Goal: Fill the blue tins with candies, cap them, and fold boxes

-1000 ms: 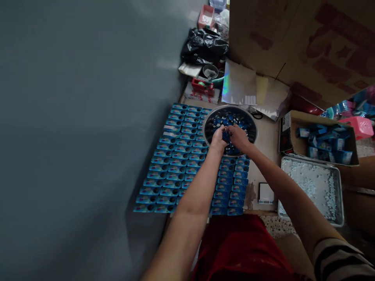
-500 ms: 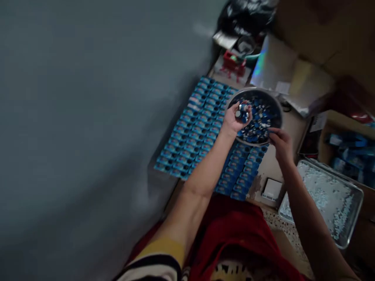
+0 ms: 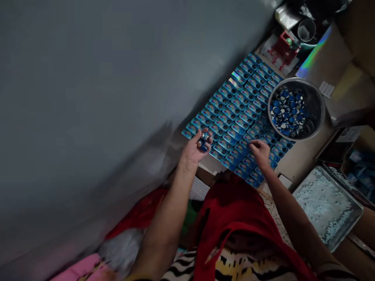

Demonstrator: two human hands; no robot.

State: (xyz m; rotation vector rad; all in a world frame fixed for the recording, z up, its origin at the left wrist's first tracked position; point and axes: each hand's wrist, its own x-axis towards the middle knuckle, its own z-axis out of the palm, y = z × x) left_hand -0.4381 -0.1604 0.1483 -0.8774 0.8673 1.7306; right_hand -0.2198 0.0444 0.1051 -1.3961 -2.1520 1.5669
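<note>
My left hand [image 3: 196, 147] is cupped around a handful of small blue caps [image 3: 203, 140], held over the near left corner of a grid of blue packets [image 3: 234, 113] laid on the table. My right hand [image 3: 260, 153] reaches down onto the near rows of the packets, its fingertips touching one; whether it pinches a cap I cannot tell. A round metal bowl [image 3: 319, 102] with many blue and white caps stands on the far right part of the grid.
A grey wall [image 3: 102, 97] runs along the left. A metal tray of white bits [image 3: 328, 203] sits at the right, beside a cardboard box [image 3: 356, 156]. A red tape dispenser [image 3: 284, 41] and a clear cup [image 3: 306, 30] stand behind the packets. Red cloth [image 3: 234, 210] covers my lap.
Both hands left the bowl: the left carried a handful of caps down to the near left corner of the packets, the right moved onto the near rows. The camera swung left and tilted.
</note>
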